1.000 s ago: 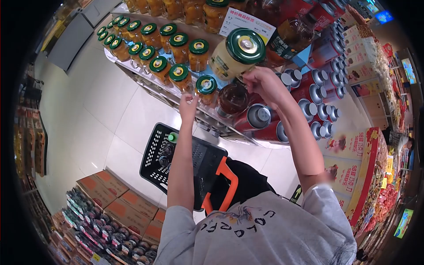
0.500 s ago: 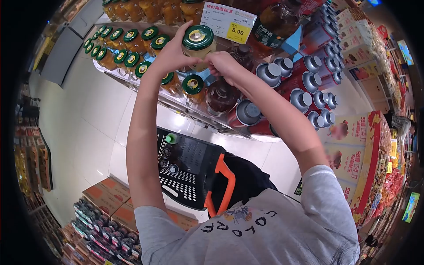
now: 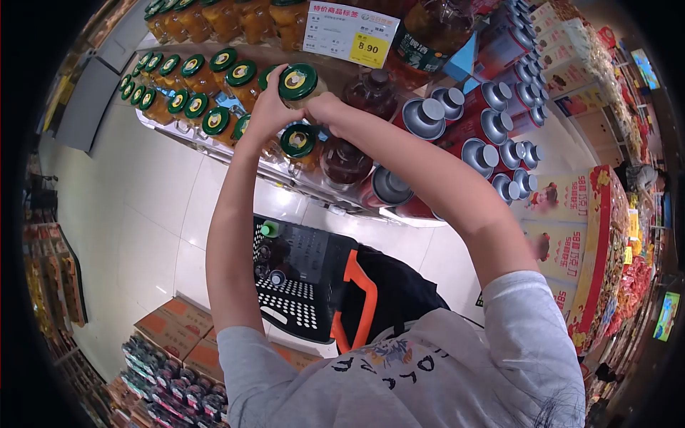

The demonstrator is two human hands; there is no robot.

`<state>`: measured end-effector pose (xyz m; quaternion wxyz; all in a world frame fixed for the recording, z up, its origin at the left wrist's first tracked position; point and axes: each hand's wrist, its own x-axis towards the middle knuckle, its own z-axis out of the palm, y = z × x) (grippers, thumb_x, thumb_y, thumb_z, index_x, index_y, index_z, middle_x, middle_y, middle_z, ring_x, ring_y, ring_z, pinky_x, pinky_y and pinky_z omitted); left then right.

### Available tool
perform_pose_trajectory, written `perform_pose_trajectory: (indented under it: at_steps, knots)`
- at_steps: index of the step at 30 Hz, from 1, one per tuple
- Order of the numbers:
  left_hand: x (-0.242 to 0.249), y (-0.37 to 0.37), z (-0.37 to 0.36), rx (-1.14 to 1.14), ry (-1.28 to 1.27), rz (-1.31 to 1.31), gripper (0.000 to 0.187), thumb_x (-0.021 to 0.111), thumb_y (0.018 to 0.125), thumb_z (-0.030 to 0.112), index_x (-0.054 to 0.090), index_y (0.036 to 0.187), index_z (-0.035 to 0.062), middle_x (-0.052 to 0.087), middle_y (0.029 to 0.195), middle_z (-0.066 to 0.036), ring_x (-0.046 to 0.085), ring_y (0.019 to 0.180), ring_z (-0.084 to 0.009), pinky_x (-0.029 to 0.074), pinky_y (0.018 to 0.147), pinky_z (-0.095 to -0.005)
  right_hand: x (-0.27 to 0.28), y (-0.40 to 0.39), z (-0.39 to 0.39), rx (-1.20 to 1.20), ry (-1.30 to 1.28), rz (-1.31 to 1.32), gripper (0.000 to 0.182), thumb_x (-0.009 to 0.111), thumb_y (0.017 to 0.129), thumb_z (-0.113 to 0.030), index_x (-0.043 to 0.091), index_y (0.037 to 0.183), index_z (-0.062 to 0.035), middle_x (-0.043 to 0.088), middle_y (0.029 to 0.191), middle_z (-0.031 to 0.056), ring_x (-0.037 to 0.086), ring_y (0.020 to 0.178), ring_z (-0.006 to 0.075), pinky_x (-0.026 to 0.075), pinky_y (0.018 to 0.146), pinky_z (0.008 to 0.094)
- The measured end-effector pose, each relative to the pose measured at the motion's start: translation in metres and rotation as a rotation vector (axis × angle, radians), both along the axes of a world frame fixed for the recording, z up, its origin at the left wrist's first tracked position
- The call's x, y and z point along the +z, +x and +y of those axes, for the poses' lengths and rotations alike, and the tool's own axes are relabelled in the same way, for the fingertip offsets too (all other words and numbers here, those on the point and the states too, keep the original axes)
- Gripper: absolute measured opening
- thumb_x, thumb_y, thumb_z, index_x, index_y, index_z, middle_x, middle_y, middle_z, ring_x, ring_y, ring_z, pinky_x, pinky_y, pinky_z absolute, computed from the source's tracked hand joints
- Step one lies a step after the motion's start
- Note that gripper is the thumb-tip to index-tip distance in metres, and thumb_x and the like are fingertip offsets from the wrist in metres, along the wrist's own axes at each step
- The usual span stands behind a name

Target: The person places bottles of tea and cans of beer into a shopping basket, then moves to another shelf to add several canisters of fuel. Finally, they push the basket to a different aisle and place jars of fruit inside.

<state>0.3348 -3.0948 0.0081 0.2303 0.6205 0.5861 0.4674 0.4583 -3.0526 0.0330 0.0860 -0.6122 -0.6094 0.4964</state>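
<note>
Fingers of the left hand (image 3: 267, 107) and right hand (image 3: 325, 108) clasped the green-lidded jar (image 3: 297, 82) from either side. Half a second before, it had been higher and nearer the camera; it had since sunk toward the rows of matching jars (image 3: 214, 100) on the shelf (image 3: 285, 175), so it looked close to being set down. Its body sat between both sets of fingertips, lid up, below the price tag (image 3: 349, 32).

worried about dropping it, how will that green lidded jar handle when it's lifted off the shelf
The jar looks like glass packed with fruit, so probably heavy for its size and breakable. Left hand and right hand both grip it, which suits smooth sides.
</note>
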Motion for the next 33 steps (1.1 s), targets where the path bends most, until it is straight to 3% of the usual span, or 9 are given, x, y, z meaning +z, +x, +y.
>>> perform_pose_trajectory:
  at_steps: [2,5,8,11,15,16,23,28,33]
  knots:
    - [0.0,0.004,-0.001,0.023,-0.014,0.028,0.089,0.074,0.052,0.024,0.03,0.128,0.0085,0.054,0.112,-0.02,0.052,0.106,-0.0353,0.042,0.087,-0.0384,-0.007,-0.01,-0.001,-0.041,0.083,-0.147,0.029,0.057,0.072,-0.013,0.059,0.094,0.0057,0.061,0.088,0.0158,0.059,0.076,0.0224,0.047,0.064,0.0324]
    - [-0.003,0.004,0.001,0.059,-0.054,0.093,0.09,0.075,0.052,0.026,0.03,0.128,0.0094,0.054,0.112,-0.02,0.052,0.105,-0.0349,0.042,0.086,-0.0388,0.006,-0.011,-0.004,-0.135,-0.05,-0.069,0.035,0.059,0.07,-0.011,0.058,0.1,0.0066,0.059,0.103,0.0184,0.06,0.088,0.0246,0.048,0.07,0.0325]
    - [-0.005,0.008,0.001,0.06,-0.075,0.116,0.092,0.076,0.051,0.028,0.03,0.129,0.0103,0.054,0.113,-0.019,0.052,0.105,-0.035,0.042,0.085,-0.0394,-0.028,-0.019,0.014,-0.164,-0.172,-0.098,0.069,0.065,0.069,-0.016,0.031,0.125,0.0041,0.037,0.129,0.0188,0.047,0.111,0.0274,0.042,0.089,0.0304]
    - [-0.005,0.013,-0.002,0.088,-0.136,0.158,0.091,0.076,0.052,0.026,0.03,0.129,0.0107,0.054,0.113,-0.019,0.051,0.105,-0.0353,0.042,0.085,-0.0395,-0.035,-0.024,0.012,-0.145,-0.115,-0.266,0.075,0.065,0.069,-0.015,0.023,0.128,0.0041,0.034,0.131,0.0183,0.045,0.114,0.028,0.04,0.092,0.0313]
    - [-0.001,0.015,-0.007,0.083,-0.152,0.215,0.082,0.071,0.06,0.03,0.03,0.13,0.0145,0.056,0.109,-0.022,0.053,0.101,-0.0381,0.042,0.084,-0.0402,-0.031,-0.024,0.0,-0.336,-0.043,-0.176,0.041,0.058,0.07,-0.008,0.053,0.107,0.0076,0.052,0.116,0.02,0.055,0.103,0.0259,0.048,0.077,0.0314]
    - [-0.005,0.015,-0.007,0.081,-0.135,0.214,0.08,0.07,0.061,0.027,0.03,0.129,0.0136,0.055,0.108,-0.022,0.052,0.102,-0.0388,0.041,0.085,-0.0406,-0.03,-0.026,-0.003,-0.479,-0.06,-0.123,0.042,0.057,0.07,-0.008,0.052,0.11,0.0059,0.052,0.116,0.0197,0.054,0.104,0.0255,0.047,0.078,0.0318]
    - [-0.022,0.017,-0.004,0.071,-0.065,0.206,0.081,0.074,0.055,0.016,0.033,0.125,0.0064,0.053,0.107,-0.022,0.048,0.102,-0.0383,0.039,0.086,-0.042,-0.027,-0.024,-0.009,-0.561,-0.148,0.073,0.048,0.063,0.07,-0.011,0.048,0.113,0.0035,0.048,0.122,0.0183,0.052,0.107,0.0285,0.045,0.085,0.0322]
    - [-0.031,0.018,-0.001,0.053,-0.058,0.233,0.069,0.066,0.065,0.013,0.031,0.125,0.0054,0.052,0.104,-0.026,0.048,0.102,-0.0403,0.038,0.086,-0.0415,-0.028,-0.031,-0.007,-0.621,-0.158,0.016,0.044,0.062,0.071,-0.011,0.051,0.111,0.0008,0.051,0.118,0.0168,0.054,0.106,0.0267,0.046,0.084,0.033]
    - [-0.036,0.016,0.003,0.042,0.017,0.312,0.069,0.067,0.062,0.016,0.034,0.121,0.0036,0.053,0.105,-0.022,0.049,0.099,-0.0383,0.04,0.083,-0.0428,-0.056,-0.034,0.006,-0.67,-0.147,0.109,0.038,0.052,0.077,-0.006,0.049,0.113,0.004,0.051,0.117,0.018,0.056,0.1,0.0241,0.047,0.079,0.0341]
